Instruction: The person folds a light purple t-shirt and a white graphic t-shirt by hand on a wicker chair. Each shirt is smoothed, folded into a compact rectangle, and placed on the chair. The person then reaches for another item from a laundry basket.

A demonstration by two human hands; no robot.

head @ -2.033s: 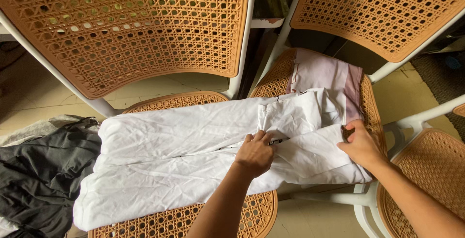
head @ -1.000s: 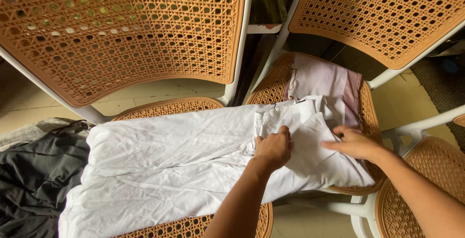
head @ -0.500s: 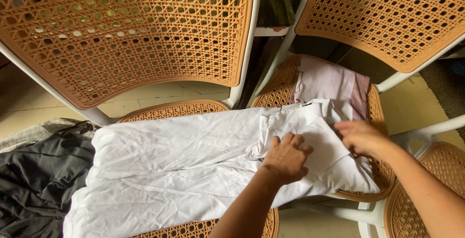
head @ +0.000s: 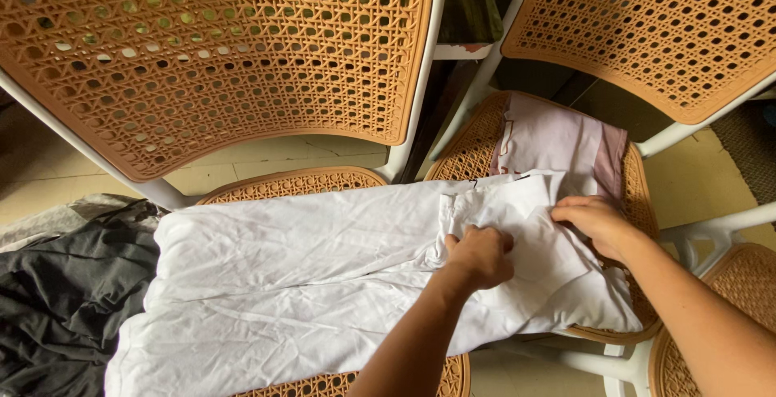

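Note:
A crumpled white garment (head: 291, 276) lies spread across the seats of two woven cane chairs. My left hand (head: 479, 256) presses down on its middle, fingers curled into the cloth near a seam. Over the right-hand seat my right hand (head: 594, 222) rests on the garment's upper right edge, its fingers pinching a fold there. A folded pale pink cloth (head: 558, 142) lies on the right chair seat just beyond the white garment.
Two cane chairs with white frames stand side by side, the left backrest (head: 218, 57) and right backrest (head: 647, 25) rising behind. A dark grey garment (head: 65, 292) is heaped at the left. A third chair seat (head: 711, 365) shows at bottom right. Pale tiled floor lies beneath.
My left hand has curled from flat into a grip on the cloth. My right hand has slid left onto the garment's upper edge, and a flap of the white garment was folded over.

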